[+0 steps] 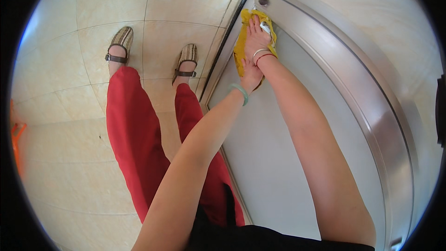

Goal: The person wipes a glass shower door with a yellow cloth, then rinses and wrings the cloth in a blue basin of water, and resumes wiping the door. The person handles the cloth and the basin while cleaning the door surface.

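A crumpled yellow cloth [240, 49] with a white patch lies against a smooth grey panel [278, 144], near its far end. Flat on the cloth is my right hand [257, 38], fingers stretched out toward the far corner; a pale bangle and a red string circle its wrist. My left hand [251, 74] rests on the cloth's nearer part, close beside the right wrist. Its fingers point forward over the cloth and are partly covered by the right wrist. A green bangle [245, 94] sits on the left wrist.
A silver metal frame [367, 125] borders the panel, with a dark round fitting [264, 1] at its far corner. Cream tiles [111, 0] cover the floor at left, where my feet stand in striped shoes [188, 54]. An orange object [17, 132] shows at the left edge.
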{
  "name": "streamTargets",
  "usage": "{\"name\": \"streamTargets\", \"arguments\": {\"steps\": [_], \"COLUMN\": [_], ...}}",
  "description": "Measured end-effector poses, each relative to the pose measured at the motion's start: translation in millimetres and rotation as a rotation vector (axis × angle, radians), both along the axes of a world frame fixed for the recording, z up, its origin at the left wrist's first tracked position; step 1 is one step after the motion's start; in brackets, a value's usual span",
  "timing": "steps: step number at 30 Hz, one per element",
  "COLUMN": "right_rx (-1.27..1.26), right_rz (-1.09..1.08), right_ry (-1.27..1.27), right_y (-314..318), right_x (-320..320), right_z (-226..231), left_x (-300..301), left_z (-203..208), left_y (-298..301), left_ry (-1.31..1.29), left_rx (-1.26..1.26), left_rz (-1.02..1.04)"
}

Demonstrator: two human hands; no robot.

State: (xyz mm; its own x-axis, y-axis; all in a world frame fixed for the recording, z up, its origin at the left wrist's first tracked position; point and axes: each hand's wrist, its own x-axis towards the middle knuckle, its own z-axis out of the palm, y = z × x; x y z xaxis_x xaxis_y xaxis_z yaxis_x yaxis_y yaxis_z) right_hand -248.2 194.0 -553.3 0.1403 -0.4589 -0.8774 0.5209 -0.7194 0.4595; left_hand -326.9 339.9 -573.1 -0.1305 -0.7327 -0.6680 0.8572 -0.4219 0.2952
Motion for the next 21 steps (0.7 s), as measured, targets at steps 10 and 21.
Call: {"name": "streamTargets", "arguments": {"steps": [10,21], "right_rx": [0.393,0.677], "right_rz": [-0.771,-0.765], "right_ry": [-0.093,0.035], "right_y": [131.2,277.0], "right_x": [-2.8,-52.6], "right_z": [-4.9,125.8], "left_x": [55.6,-7.1], "left_z": [69.6,214.6], "left_y": [90.6,241.8], "left_ry": [0.364,0.406], "left_rx": [0.477,0.842], "left_rz": [0.009,-0.274]}}
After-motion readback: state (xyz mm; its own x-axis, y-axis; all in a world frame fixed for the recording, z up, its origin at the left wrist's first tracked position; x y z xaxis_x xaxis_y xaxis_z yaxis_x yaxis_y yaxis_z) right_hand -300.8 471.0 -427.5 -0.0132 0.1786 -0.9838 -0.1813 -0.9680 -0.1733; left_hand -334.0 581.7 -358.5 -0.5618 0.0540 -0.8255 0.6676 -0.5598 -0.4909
